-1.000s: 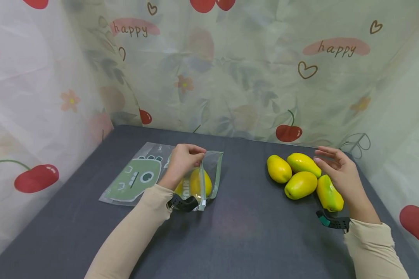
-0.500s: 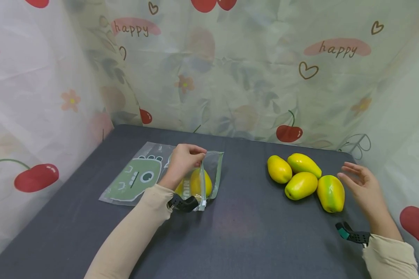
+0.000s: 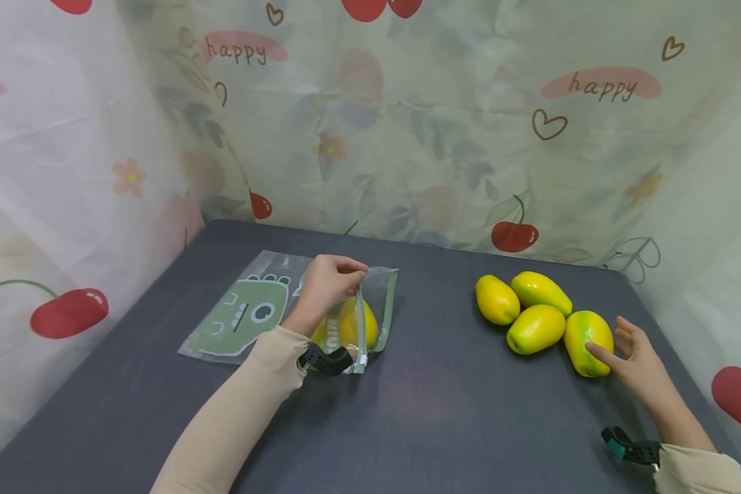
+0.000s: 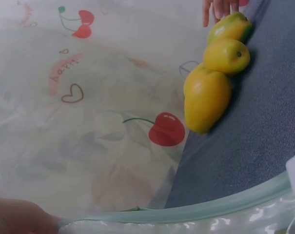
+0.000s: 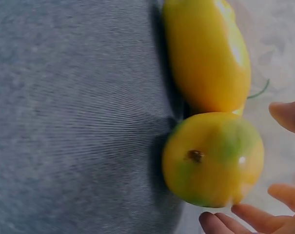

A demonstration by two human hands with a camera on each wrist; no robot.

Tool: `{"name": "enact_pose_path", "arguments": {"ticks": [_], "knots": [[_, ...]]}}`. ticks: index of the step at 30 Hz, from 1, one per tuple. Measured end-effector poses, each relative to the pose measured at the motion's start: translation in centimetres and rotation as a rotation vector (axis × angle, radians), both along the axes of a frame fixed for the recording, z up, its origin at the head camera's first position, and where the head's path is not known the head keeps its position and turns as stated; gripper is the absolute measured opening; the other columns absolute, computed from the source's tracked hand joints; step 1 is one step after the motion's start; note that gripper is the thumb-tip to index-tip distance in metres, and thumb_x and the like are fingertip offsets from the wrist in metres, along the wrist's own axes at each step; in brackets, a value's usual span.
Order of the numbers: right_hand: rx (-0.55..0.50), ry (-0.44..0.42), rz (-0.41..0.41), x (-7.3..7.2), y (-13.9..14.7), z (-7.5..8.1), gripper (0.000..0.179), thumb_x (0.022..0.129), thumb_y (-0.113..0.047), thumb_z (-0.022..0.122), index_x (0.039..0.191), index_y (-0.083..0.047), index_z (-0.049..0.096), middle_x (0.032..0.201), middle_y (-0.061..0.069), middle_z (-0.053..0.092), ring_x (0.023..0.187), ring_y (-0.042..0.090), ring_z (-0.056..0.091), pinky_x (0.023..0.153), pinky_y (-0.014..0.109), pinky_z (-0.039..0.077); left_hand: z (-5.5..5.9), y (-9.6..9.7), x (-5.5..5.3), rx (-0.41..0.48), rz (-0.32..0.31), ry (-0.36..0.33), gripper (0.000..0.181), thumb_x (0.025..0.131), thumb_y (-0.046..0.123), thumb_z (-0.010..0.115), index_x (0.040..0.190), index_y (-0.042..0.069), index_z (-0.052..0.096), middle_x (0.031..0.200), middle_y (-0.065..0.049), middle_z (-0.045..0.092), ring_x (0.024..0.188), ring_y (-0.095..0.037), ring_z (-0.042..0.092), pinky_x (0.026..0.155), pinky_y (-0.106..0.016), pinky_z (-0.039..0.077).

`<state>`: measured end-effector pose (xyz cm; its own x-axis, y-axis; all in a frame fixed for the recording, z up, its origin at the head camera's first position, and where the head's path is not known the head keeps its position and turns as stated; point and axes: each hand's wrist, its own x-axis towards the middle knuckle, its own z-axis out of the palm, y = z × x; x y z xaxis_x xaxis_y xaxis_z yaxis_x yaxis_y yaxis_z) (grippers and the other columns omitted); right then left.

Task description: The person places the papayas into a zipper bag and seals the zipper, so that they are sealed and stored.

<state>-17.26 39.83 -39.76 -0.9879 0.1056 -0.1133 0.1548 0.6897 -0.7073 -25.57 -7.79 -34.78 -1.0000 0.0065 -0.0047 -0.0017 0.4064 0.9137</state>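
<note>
My left hand [image 3: 326, 289] pinches the upper edge of a clear zip bag's mouth [image 3: 383, 302], holding it raised. The bag [image 3: 237, 319] lies on its side, printed with a green one-eyed monster, and yellow fruit [image 3: 348, 326] shows through its plastic. On the right, my right hand [image 3: 641, 363] is beside a yellow mango with a green streak [image 3: 583, 326]. Its thumb overlaps that mango in the head view, with the other fingers spread along the far right side. In the right wrist view, the fingertips [image 5: 240, 209] are right at the mango's lower edge.
Against the streaked mango sit three more yellow mangoes [image 3: 536, 329] in a cluster. The dark grey table [image 3: 432, 412] is enclosed by a printed curtain [image 3: 407, 151] at the back and sides. A thin looped cord [image 3: 636, 257] hangs near the back right corner.
My right hand first drew away to the right from the mangoes, then came down beside the streaked one with its thumb over it. My left hand keeps its hold on the bag.
</note>
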Motion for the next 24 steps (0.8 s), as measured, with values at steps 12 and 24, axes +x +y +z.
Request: {"name": "enact_pose_path", "arguments": {"ticks": [12, 24], "knots": [[0.058, -0.011, 0.044, -0.59, -0.33, -0.93, 0.1, 0.097, -0.045, 0.052, 0.147, 0.012, -0.015, 0.148, 0.045, -0.005, 0.13, 0.065, 0.018, 0.099, 0.071, 0.032, -0.03, 0.0, 0.13, 0.016, -0.004, 0.008, 0.018, 0.09, 0.015, 0.067, 0.103, 0.007, 0.076, 0.097, -0.007, 0.072, 0.073, -0.017, 0.068, 0.07, -0.029, 0.058], [0.08, -0.07, 0.023, -0.92, -0.05, -0.94, 0.103, 0.097, -0.047, 0.052, 0.145, 0.013, -0.017, 0.145, 0.049, -0.002, 0.129, 0.065, 0.02, 0.099, 0.069, 0.034, 0.13, 0.0, 0.19, 0.009, -0.002, 0.007, 0.018, 0.09, 0.016, 0.067, 0.103, 0.006, 0.075, 0.099, -0.011, 0.072, 0.074, -0.018, 0.068, 0.07, -0.029, 0.058]]}}
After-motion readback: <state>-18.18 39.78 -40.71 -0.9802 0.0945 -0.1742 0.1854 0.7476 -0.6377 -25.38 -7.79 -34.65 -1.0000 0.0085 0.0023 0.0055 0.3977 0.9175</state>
